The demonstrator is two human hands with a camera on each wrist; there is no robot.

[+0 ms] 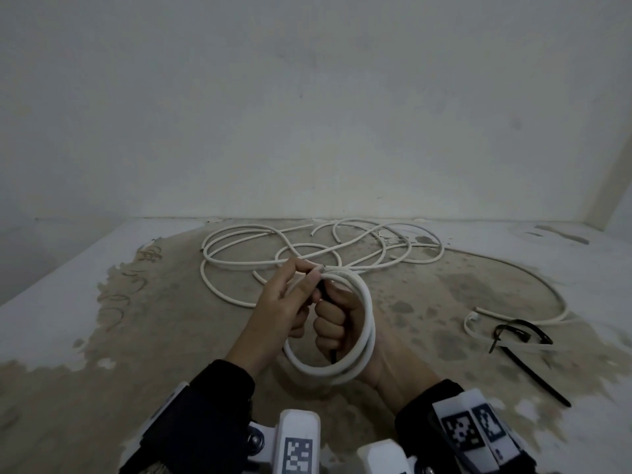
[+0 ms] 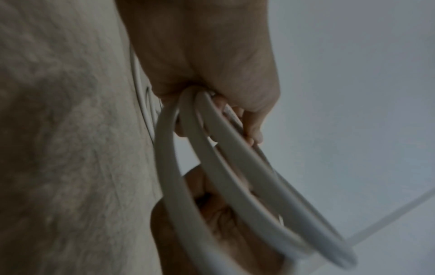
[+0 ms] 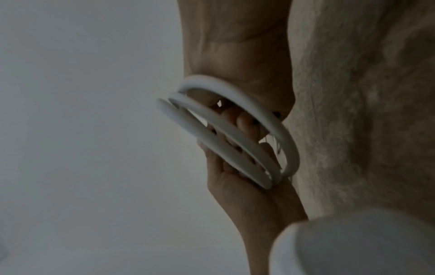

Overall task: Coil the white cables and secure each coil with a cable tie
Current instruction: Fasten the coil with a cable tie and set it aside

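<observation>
A white cable coil (image 1: 366, 323) of about three turns stands upright in front of me. My left hand (image 1: 313, 273) pinches the turns together at the top of the coil (image 2: 188, 96). My right hand (image 1: 330, 323) reaches through the ring, fisted round a black cable tie (image 1: 324, 291) whose ends stick out above and below the fist. The coil (image 3: 237, 130) circles my right hand near the wrist in the right wrist view. Loose white cables (image 1: 307, 249) lie tangled on the floor beyond my hands.
Another white cable (image 1: 533, 275) arcs across the floor at the right. Black cable ties (image 1: 523, 333) lie beside its end, one long strap (image 1: 540, 379) pointing toward me. The stained floor (image 1: 171, 319) meets a pale wall (image 1: 307, 131) just behind the tangle.
</observation>
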